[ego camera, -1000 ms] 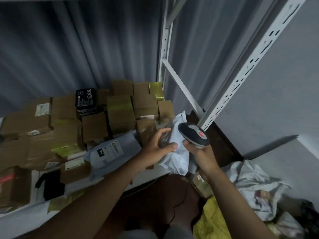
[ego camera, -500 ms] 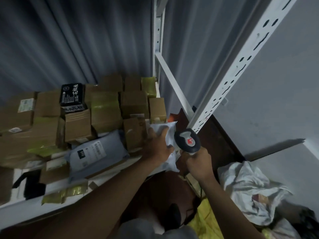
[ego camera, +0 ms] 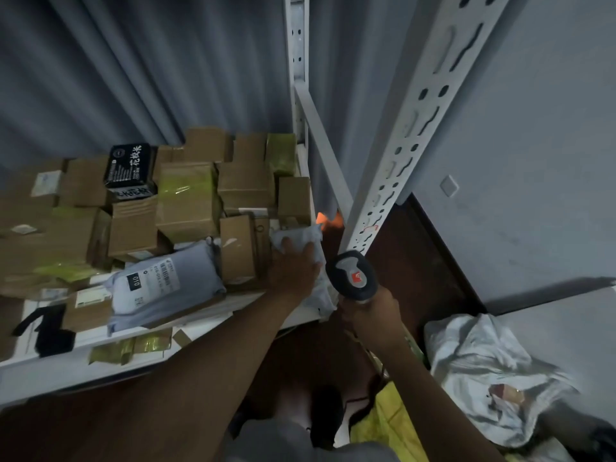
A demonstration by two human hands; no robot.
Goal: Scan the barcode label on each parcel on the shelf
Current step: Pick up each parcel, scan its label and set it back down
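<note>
Grey mailer [ego camera: 305,240] under left hand [ego camera: 293,270] — scanner [ego camera: 355,276] beside.

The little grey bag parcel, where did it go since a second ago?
The left hand carried the small grey mailer from in front of the barcode scanner back onto the shelf, beside the boxes, and now rests on top of it. The right hand still grips the scanner. The boxes stayed put.

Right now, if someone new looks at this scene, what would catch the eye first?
First, the barcode scanner gripped in the right hand at the shelf's right end. Beside it, the left hand rests on a grey mailer bag. A black box with white characters stands out among the brown cartons farther back.
</note>
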